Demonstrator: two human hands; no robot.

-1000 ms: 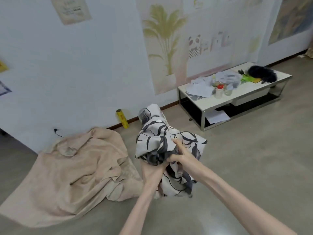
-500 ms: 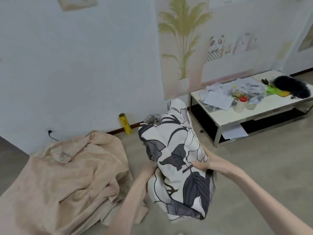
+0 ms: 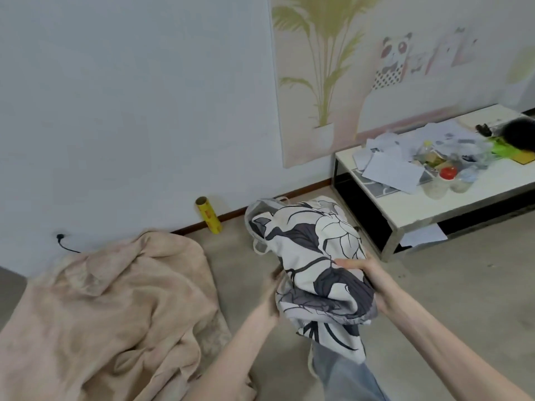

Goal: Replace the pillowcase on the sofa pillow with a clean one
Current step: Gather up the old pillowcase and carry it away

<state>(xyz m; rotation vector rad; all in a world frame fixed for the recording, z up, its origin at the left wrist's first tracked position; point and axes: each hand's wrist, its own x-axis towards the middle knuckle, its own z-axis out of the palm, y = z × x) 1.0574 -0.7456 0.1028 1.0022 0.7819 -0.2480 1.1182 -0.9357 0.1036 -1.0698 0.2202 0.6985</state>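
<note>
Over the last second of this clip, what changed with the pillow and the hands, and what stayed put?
The bunched floral pillowcase has been drawn out along the pillow. The right hand moved from the top of the bundle to its right side, thumb across the cloth; the left hand stayed underneath on the left, mostly hidden. The beige blanket, yellow roll and low table did not move.

Both forearms (image 3: 428, 334) are showing bare, no sleeves in view. Leg (image 3: 344, 377) is wearing light blue trousers, probably denim; the shoe is too blurred to make out.
</note>
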